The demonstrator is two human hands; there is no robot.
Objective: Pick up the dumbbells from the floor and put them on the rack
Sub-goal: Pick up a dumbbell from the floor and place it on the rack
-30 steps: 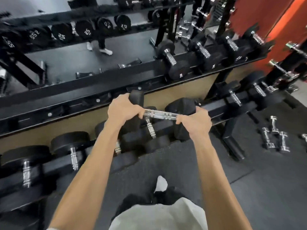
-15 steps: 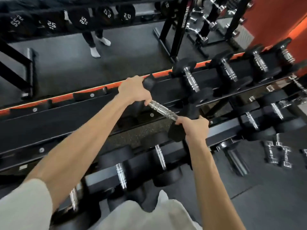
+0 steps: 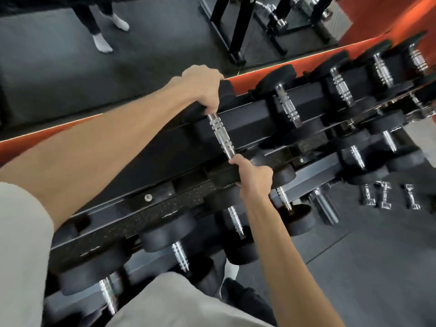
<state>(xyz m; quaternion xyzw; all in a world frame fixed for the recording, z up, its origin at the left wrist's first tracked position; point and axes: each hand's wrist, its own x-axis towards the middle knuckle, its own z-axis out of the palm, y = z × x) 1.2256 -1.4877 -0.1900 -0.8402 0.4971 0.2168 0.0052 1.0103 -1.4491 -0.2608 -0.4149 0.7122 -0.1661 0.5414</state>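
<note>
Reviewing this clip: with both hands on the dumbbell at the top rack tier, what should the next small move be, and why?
Probably lower the dumbbell fully onto the top rack tier, then let go. The left hand grips its far head and the right hand its near head, and it already lines up with the racked dumbbells beside it.

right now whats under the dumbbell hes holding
Under the held dumbbell lie the top shelf's black rails. Both hands cover its heads, so contact with the rails is hidden.

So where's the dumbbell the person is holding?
In the head view, the held dumbbell sits mid-frame over the rack's top shelf, left of the shelved dumbbell, with the left hand and right hand gripping its ends.
</note>
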